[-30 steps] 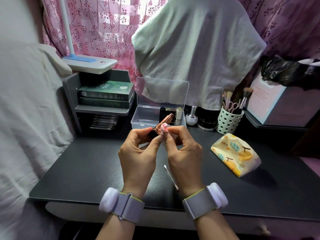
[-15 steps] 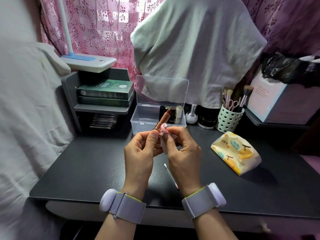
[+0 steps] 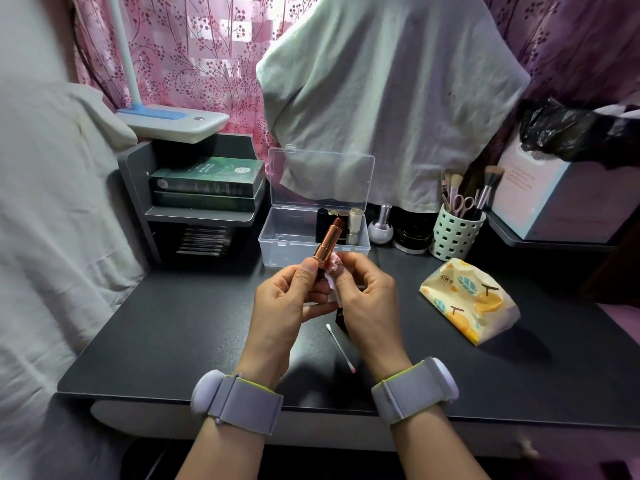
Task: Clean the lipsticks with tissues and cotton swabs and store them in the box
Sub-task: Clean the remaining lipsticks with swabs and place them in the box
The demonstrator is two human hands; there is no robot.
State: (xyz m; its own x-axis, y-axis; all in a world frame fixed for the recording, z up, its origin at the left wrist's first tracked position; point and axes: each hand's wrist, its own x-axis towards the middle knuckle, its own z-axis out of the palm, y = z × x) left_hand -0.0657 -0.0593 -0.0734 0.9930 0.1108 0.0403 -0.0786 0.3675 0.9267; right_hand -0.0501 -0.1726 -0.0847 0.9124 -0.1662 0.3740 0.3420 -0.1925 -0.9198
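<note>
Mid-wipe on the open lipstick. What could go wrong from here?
1. The lipstick is uncapped with its bullet out; the left hand grips only its base, so hard rubbing with the tissue in the right hand may snap or smear it.
2. The cotton swab lies loose under the hands; a wrist could knock it off the desk.
3. The clear box sits close behind; a slip might stain it.

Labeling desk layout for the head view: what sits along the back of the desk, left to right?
Green boxes on the shelf → clear storage box → nail polish bottle → black jar → brush holder → white-pink box.
</note>
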